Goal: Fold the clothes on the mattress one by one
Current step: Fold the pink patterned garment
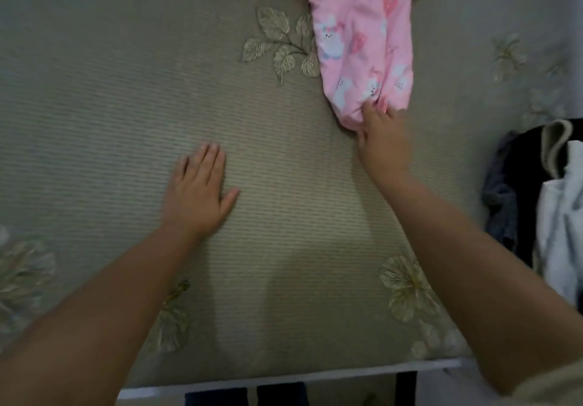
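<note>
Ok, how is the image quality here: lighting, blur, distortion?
Head view: dim, even light; soft shadow on the mattress near its front edge; pink garment and right hand slightly motion-blurred; left hand sharper; wide-angle bending at the edges.

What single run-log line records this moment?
step: fold pink garment | right hand: pinches its near end | left hand: flat on mattress | clothes pile: waiting

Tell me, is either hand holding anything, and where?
The right hand pinches the pink garment at its near end. The left hand rests flat on the mattress.
</note>
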The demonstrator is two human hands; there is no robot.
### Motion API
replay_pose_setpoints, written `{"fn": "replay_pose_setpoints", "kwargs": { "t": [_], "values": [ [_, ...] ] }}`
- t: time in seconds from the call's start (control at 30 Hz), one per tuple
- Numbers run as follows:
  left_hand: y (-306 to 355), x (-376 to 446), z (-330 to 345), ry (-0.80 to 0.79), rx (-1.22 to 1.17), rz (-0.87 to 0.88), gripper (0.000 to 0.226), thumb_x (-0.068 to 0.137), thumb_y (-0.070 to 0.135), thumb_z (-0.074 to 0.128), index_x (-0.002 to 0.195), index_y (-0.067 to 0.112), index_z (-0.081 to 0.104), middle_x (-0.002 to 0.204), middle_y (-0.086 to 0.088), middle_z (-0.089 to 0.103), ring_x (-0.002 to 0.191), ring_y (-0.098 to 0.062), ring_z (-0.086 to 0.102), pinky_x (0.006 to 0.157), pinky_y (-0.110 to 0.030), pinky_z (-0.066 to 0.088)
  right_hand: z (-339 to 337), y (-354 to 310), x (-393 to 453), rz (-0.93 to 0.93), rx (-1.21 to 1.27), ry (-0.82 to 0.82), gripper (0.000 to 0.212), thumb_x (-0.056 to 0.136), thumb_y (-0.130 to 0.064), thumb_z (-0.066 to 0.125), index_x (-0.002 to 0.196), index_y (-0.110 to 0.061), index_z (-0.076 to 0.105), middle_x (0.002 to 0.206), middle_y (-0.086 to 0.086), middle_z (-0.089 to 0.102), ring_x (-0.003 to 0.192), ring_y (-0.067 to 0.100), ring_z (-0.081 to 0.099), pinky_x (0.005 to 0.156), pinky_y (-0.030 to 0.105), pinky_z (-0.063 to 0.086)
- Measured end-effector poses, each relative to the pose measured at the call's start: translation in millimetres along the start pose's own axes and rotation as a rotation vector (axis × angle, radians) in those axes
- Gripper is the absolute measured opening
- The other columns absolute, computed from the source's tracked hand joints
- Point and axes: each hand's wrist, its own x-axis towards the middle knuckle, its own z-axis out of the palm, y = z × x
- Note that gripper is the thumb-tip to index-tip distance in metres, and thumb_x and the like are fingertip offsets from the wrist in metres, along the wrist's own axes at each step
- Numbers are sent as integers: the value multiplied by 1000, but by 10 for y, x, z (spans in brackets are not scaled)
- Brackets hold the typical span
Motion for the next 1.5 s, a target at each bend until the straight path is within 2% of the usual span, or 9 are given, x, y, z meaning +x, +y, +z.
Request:
{"fn": "replay_pose_setpoints", "kwargs": {
  "t": [0.2, 0.4, 0.63, 0.83, 1.07, 1.2, 1.37, 1.43, 1.5],
  "values": [
    [-6, -1, 51, 31, -28, 30, 82, 80, 55, 8, 141, 2, 26, 150, -12, 22, 141, -24, 18, 111, -31, -2, 99, -78, 87, 184, 134, 104, 37, 83, -2, 44, 115, -8, 61, 100, 23, 59, 103, 31, 48, 83, 37, 31],
    [45, 18, -10, -32, 14, -23, 72, 90, 53, 17, 144, 4, 17, 153, -9, 12, 143, -20, 7, 111, -33, -3, -64, -59, -483, 209, 369, 51, 25, 80, 0, 55, 100, -1, 70, 94, 29, 58, 97, 36, 51, 82, 35, 34],
    [703, 5, -335, -45, 23, 223, 75, 86, 26, 57, 145, 5, 15, 154, -12, 9, 143, -22, 7, 112, -38, 6, -144, 329, -1841, 23, 432, -552, 24, 84, -3, 50, 99, -4, 69, 99, 21, 66, 97, 31, 56, 73, 30, 37],
    [1174, -181, -208, -273, 265, 570, 82, 82, 41, 61, 146, 29, 11, 156, -1, -3, 143, -20, -6, 112, -43, -2, -161, 836, -2638, 74, 527, -914, 26, 86, -2, 51, 104, -6, 68, 111, 10, 66, 104, 23, 58, 80, 19, 37],
    [1700, -358, 57, -317, 152, 568, 35, 92, 15, 45, 126, 16, 54, 137, -6, 46, 133, -19, 32, 105, -30, 15, -269, 1039, -2408, 155, 610, -670, 23, 81, 1, 54, 98, -2, 69, 101, 16, 68, 96, 29, 59, 62, 22, 28],
    [1806, -370, -221, -336, -133, 321, 19, 92, 13, 49, 94, -2, 61, 100, -24, 61, 99, -33, 55, 73, -34, 30, -397, 1215, -2239, 336, 479, -368, 21, 81, -3, 53, 94, -6, 69, 92, 15, 68, 88, 29, 60, 60, 24, 34],
    [1756, -483, -954, -335, -353, 122, 35, 96, 20, 43, 62, 18, 40, 75, -13, 49, 77, -24, 46, 58, -31, 18, -854, 1404, -1727, 729, 1277, -199, 29, 86, 11, 47, 67, -11, 52, 39, -3, 56, 35, 3, 54, 37, 11, 41],
    [1776, -474, -1229, -272, -590, -115, 30, 97, 19, 41, 70, 13, 51, 80, -14, 53, 80, -22, 46, 61, -27, 25, -1091, 1369, -1445, 623, 1388, -109, 16, 87, 10, 49, 86, -2, 58, 66, -1, 64, 54, 1, 61, 52, 9, 48],
    [1780, -402, -1503, -274, -1039, -465, 28, 98, 19, 40, 85, 3, 59, 79, -13, 62, 80, -24, 52, 73, -29, 41, -1297, 1286, -1152, 500, 1349, 33, 26, 88, 4, 51, 114, 2, 56, 97, 0, 59, 85, 6, 56, 74, 12, 45]
  ]
}}
